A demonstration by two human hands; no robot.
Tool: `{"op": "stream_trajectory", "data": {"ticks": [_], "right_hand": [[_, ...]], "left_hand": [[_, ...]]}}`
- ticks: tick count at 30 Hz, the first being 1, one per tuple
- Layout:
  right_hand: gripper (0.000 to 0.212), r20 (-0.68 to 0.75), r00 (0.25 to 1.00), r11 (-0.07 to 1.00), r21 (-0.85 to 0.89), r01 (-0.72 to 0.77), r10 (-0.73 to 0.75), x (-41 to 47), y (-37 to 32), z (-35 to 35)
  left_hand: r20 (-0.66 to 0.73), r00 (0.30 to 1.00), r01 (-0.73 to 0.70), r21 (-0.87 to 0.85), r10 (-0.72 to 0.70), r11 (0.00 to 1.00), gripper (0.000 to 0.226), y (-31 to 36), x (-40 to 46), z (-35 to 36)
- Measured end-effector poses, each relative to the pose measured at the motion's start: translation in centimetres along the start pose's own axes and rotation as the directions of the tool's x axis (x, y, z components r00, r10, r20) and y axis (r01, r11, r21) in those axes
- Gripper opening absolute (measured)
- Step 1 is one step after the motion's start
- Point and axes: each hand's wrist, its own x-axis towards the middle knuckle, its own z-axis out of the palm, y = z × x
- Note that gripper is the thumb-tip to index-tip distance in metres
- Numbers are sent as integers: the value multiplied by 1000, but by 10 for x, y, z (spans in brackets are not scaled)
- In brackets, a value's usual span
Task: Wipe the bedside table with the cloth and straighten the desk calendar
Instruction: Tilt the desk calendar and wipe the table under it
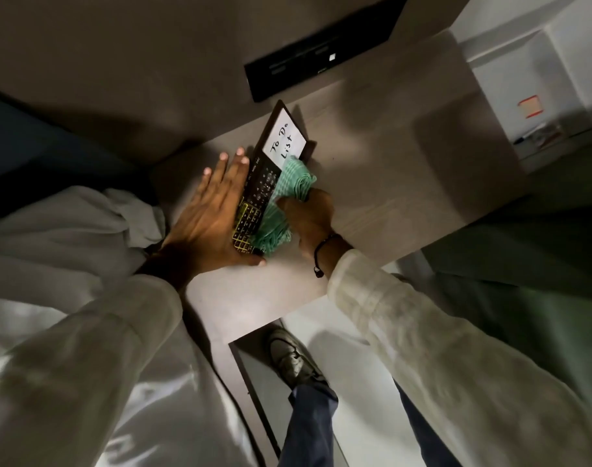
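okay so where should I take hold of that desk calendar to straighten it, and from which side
Hold the desk calendar by its long edges, probably coming from the left, where the left hand lies flat along it. It is a thin slanted panel, and the right hand bunches the green cloth against its face.

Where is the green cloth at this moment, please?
In the head view, the green cloth is bunched in the right hand, pressed against the desk calendar near the centre of the bedside table.
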Motion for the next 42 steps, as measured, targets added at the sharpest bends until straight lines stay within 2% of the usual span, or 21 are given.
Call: {"op": "stream_trajectory", "data": {"ticks": [4, 7, 11, 13, 17, 22, 26, 31, 36, 40, 42], "right_hand": [[30, 70, 997, 996, 92, 12, -18, 0, -5, 2], [36, 116, 992, 995, 92, 49, -59, -1, -5, 0], [34, 42, 999, 997, 75, -1, -2, 8, -4, -6], [33, 20, 998, 997, 46, 60, -61, 8, -10, 1], [37, 69, 985, 987, -4, 160, -159, -4, -13, 7], [32, 36, 996, 996, -19, 81, -81, 11, -15, -3], [36, 66, 983, 985, 5, 170, -170, 1, -21, 7], [33, 44, 997, 997, -45, 64, -62, 11, -8, -6], [30, 13, 980, 980, 32, 198, -198, 3, -27, 10], [22, 87, 980, 971, -145, 189, -178, 1, -10, -5], [23, 74, 981, 967, -174, 187, -177, 9, -12, -12]], "left_hand": [[7, 1000, -15, 9, 15, 1000, 166, 0, 0, -1], [-3, 1000, -10, 0, 10, 1000, 167, 1, 0, -2], [-4, 1000, -24, -6, 24, 1000, 167, 3, 0, -4], [-13, 1000, -19, -25, 19, 1000, 168, 5, 0, -4], [-19, 1000, -15, -39, 15, 999, 168, 6, -1, -6], [-16, 1000, -14, -55, 13, 998, 169, 11, -1, -6], [-14, 1000, 18, -83, -19, 996, 170, 12, 0, -3], [-27, 1000, 4, -106, -7, 994, 165, 13, 0, -3], [-30, 999, 31, -126, -35, 992, 168, 13, 2, -2], [-39, 999, 5, -83, -9, 997, 165, 12, 2, -4], [-29, 1000, -4, -68, 2, 998, 166, 12, 3, -4]]}}
